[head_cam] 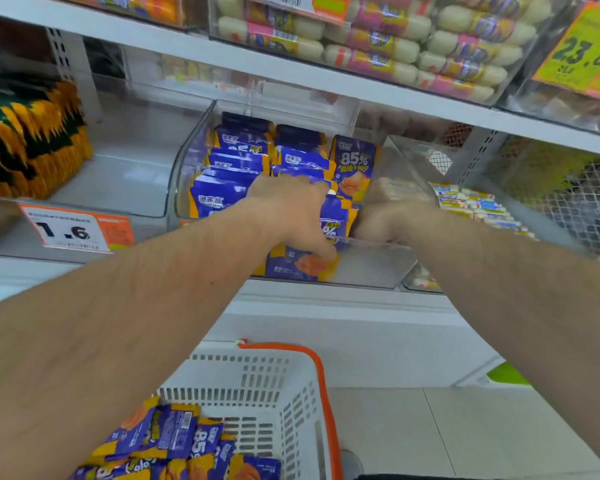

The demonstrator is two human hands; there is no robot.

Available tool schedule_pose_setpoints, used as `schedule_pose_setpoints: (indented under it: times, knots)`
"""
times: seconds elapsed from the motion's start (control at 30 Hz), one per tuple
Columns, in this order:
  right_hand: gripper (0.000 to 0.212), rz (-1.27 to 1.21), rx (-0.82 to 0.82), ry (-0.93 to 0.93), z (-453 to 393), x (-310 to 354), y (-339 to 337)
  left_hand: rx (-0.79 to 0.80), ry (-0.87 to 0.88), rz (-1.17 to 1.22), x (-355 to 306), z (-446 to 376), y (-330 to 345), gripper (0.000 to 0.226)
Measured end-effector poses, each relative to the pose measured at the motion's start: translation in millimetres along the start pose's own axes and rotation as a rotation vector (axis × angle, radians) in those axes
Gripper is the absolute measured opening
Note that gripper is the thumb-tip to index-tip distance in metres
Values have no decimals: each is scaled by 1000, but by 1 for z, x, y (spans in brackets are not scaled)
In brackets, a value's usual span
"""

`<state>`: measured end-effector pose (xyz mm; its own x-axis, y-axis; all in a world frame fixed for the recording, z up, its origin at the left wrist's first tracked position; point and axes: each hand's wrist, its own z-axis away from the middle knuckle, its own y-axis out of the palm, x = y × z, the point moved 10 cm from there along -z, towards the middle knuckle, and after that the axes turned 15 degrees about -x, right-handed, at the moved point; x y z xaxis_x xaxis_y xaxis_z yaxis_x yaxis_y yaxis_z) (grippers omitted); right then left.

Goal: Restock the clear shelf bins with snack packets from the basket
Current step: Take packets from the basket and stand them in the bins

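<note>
Snack packets (234,199), purple and orange, stand in rows inside the clear bin (371,261) at frame centre; more lie loose in the white basket (257,386) at lower centre.

Left hand (291,216), centre frame: fingers curled down over the front packets, thumb pressing on the lowest packet's face near the bin's front lip. Reads as a grip closed on packets, seating them into the front row. Right hand (385,220), just to the right: blurred, knuckles up, wrist over the bin's front rim. Fingers hidden on the far side, so cannot tell whether that grip holds a packet, steadies the bin wall, or is merely curled.

Best done, by judgement: keep the new packets upright and face-forward to match the "85%" fronts behind, slide down behind the lip rather than drop, use the right hand to hold the row from toppling into the bare right part of the bin. Risk: the front packet slipping flat against the lip.

Outward: price label (73,230) at left reading 1.6, green-and-yellow packs (32,140) at far left, sausage-like rolls (395,39) in the bin on the upper shelf, yellow price sign (582,53) at upper right, small wrapped sweets (478,206) in the bin at right.
</note>
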<state>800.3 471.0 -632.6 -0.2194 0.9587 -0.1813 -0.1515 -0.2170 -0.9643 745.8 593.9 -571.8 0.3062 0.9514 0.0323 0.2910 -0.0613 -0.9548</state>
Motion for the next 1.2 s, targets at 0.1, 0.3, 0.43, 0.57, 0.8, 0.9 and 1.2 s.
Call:
schedule_pose_setpoints:
  times: [0.1, 0.3, 0.43, 0.57, 0.8, 0.9, 1.2]
  knots:
    - [39, 16, 48, -52, -6, 8, 13, -29, 7, -29, 2, -1, 3, 102]
    - [35, 16, -61, -60, -5, 14, -10, -42, -25, 27, 3, -2, 0, 90]
    - [36, -34, -149, -31, -14, 12, -18, -50, -26, 52, 3, 0, -1, 87]
    - [30, 40, -275, 49, -42, -5, -29, -64, -21, 64, 3, 1, -3, 88]
    - [75, -167, -370, 246, -74, -32, -35, -72, -21, 60, 3, 1, -3, 86]
    - [72, -228, -416, 272, -78, -36, -44, -84, -18, 65, 2, 0, -3, 83]
    - [87, -248, -450, 253, -101, -41, -48, -71, -14, 57, 3, -1, 0, 90]
